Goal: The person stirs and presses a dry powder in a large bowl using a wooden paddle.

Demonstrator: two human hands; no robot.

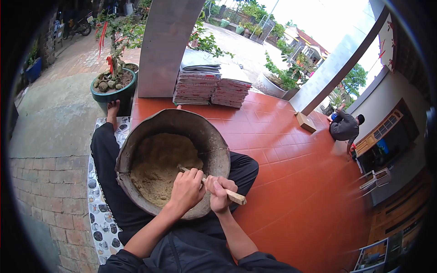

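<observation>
A large worn round container (214, 136) stands between my legs, tilted a little toward me. Brown powdery material (164, 154) lies inside it. Both hands grip one wooden stick (236, 196), which slants from the powder out over the container's right rim. My left hand (187, 187) is closed round the stick's inner part, above the near side of the container. Just right of it, my right hand (220, 191) is wrapped round the stick nearer its thick outer end. The stick's inner tip is partly in the powder.
Stacked folded sacks (198, 84) sit beyond the container, beside a pillar (164, 45). A potted plant (114, 95) stands at the upper left. On the red tiled floor (282, 182) are a small box (305, 122) and another person (346, 125), seated at the right.
</observation>
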